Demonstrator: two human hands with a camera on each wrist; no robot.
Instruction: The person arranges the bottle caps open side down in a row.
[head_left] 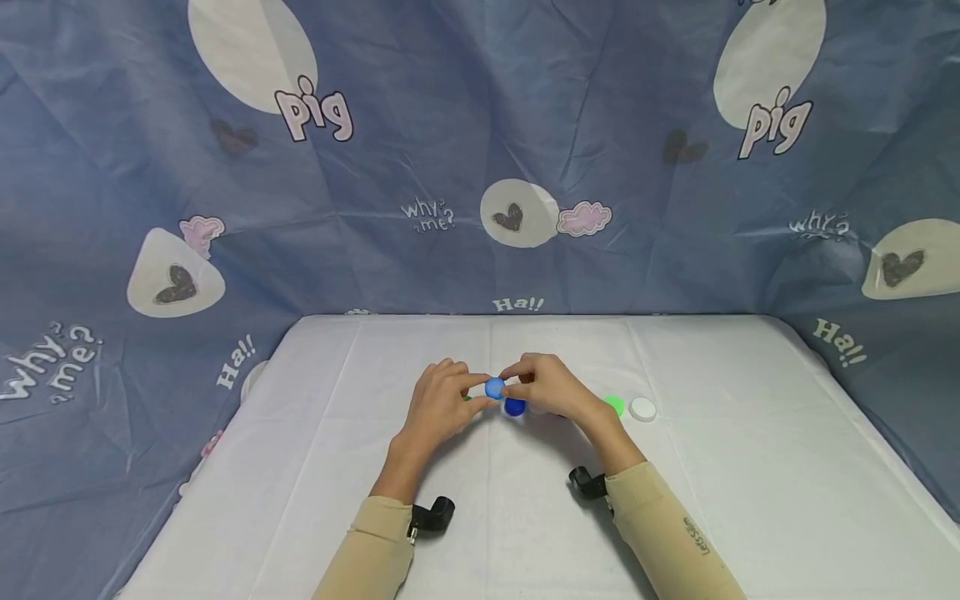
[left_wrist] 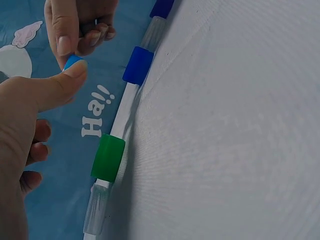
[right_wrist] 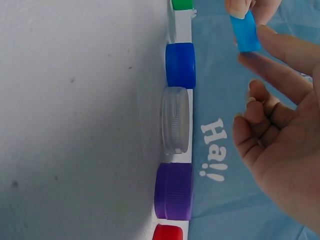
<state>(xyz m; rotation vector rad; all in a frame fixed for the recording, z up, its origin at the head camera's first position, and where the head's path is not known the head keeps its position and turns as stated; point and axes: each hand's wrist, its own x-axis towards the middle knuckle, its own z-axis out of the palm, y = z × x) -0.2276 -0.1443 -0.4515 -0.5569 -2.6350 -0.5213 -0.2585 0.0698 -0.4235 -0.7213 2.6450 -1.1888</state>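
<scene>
A light blue bottle cap is held above the table between the fingertips of both hands. My left hand pinches it from the left, the thumb covering part of the cap in the left wrist view. From the right, my right hand has its thumb and forefinger at the cap, with the other fingers curled in. Beneath the hands stand a dark blue cap, a clear cap and a purple cap in a row. A green cap is below the left hand, mostly hidden in the head view.
Right of the right hand lie a bright green cap and a white cap. A red cap follows the purple one; another clear cap sits beside the green. A white cloth covers the table, with a patterned blue curtain behind.
</scene>
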